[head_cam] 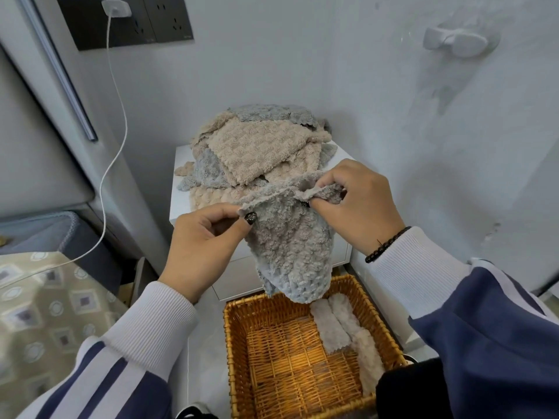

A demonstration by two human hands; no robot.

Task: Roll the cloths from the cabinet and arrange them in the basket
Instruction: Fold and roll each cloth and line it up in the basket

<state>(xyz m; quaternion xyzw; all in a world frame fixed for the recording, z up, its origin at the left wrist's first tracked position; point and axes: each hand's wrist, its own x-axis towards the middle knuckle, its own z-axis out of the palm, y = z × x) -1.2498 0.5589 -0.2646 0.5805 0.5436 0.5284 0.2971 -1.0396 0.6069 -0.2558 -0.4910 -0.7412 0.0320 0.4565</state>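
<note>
A fluffy grey cloth (290,246) hangs in front of me above the wicker basket (239,343). My left hand (202,240) pinches its top left corner. My right hand (357,204) pinches its top edge at the right. A heap of beige and grey cloths (257,149) lies on top of the small white cabinet (178,204) behind the held cloth. Two rolled cloths (341,325) lie side by side along the basket's right wall, one grey and one beige.
The basket stands on the floor in front of the cabinet. A bed with a patterned cover (45,313) is at the left. A white charging cable (115,140) hangs from a wall socket (127,19). A white hook (453,40) is on the wall at the right.
</note>
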